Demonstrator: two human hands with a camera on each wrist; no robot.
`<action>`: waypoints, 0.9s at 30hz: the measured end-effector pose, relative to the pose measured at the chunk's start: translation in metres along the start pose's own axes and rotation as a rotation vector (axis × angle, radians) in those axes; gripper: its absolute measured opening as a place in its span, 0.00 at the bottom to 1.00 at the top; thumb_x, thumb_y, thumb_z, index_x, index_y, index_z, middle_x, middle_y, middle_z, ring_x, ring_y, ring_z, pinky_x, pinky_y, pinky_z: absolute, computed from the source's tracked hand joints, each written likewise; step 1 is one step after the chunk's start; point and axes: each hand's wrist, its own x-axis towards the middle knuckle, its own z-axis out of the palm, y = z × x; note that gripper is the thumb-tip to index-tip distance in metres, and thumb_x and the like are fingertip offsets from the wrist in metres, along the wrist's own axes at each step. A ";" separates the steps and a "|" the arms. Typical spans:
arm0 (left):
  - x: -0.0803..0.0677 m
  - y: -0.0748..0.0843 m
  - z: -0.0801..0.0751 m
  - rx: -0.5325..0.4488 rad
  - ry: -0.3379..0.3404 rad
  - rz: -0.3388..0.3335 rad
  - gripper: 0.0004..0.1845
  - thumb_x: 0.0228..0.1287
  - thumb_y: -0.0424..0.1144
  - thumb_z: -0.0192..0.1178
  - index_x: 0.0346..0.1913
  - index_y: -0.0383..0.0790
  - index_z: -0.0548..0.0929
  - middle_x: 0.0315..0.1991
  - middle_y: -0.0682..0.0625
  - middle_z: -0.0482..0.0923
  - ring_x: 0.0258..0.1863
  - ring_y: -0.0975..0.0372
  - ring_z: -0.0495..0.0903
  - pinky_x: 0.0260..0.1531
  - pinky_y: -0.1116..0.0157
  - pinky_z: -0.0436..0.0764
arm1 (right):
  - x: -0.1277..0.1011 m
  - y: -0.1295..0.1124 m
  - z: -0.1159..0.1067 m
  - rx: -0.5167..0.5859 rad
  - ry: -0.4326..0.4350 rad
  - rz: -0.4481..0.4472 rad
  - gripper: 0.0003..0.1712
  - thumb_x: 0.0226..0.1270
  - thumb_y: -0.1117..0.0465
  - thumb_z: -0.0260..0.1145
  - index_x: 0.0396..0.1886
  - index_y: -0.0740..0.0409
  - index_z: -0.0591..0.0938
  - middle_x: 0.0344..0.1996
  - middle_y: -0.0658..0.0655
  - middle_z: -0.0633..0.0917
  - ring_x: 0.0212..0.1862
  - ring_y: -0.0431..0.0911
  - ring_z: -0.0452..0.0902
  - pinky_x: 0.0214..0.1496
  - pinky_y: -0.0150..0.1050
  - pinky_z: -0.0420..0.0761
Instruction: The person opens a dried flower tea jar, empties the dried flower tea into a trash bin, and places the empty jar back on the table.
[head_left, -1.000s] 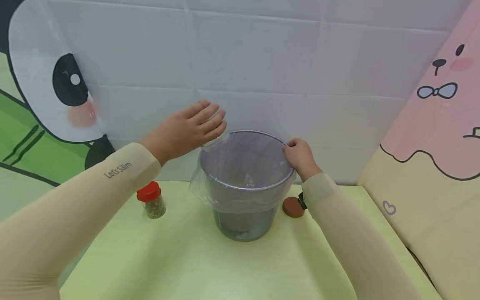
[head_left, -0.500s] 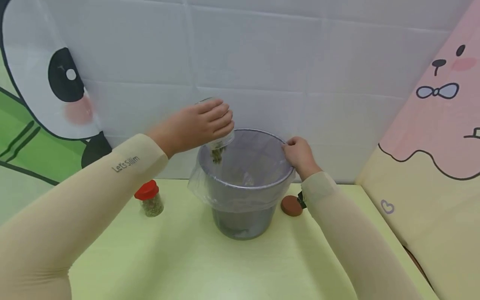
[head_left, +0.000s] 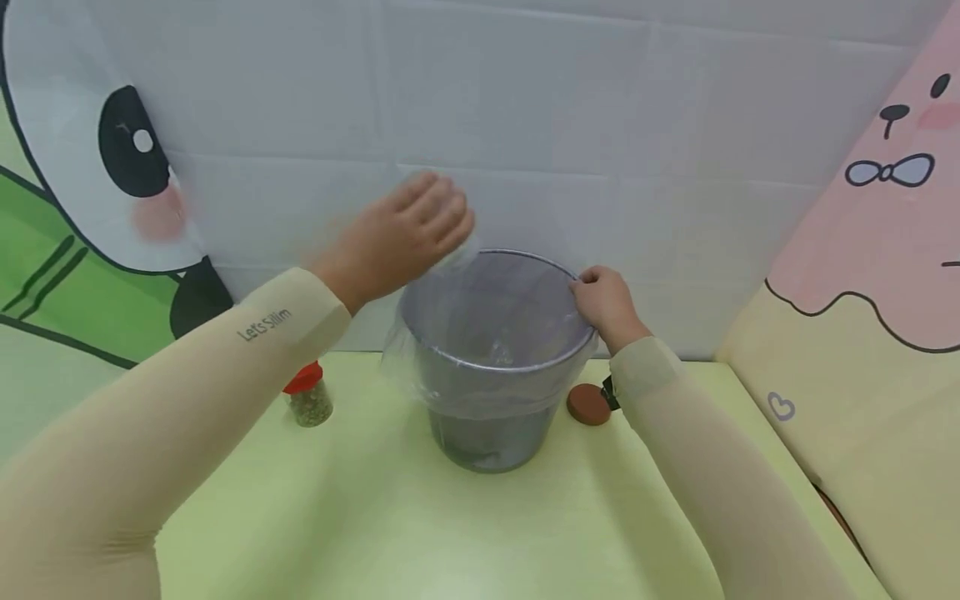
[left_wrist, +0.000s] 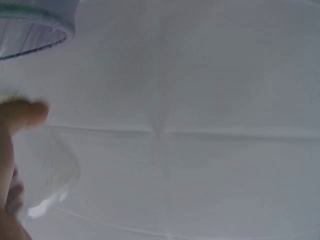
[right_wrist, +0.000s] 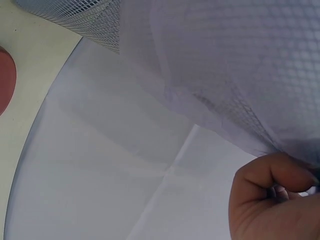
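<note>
Although the head view mostly hides the transparent jar (left_wrist: 56, 167) behind the left hand (head_left: 405, 237), the left wrist view shows it gripped, lower left. We find the right hand (head_left: 604, 304) grasping the bag-lined mesh wastebasket (head_left: 489, 446), centre frame; at left, a red-lidded jar (head_left: 310, 404) contains greenish granules.

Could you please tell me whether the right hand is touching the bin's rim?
Touching: the head view shows the right hand gripping the rim at the right side of the bin.

Dark lettering (head_left: 264, 325) on the person's left sleeve (head_left: 180, 417) reads "Let's Slim".
</note>
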 end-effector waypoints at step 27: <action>-0.037 0.035 0.015 -0.363 -0.116 -0.305 0.37 0.60 0.27 0.70 0.71 0.31 0.66 0.68 0.35 0.68 0.70 0.42 0.66 0.76 0.50 0.55 | -0.002 -0.006 -0.005 0.000 0.014 0.013 0.18 0.81 0.56 0.56 0.58 0.64 0.76 0.55 0.65 0.78 0.51 0.56 0.76 0.53 0.51 0.80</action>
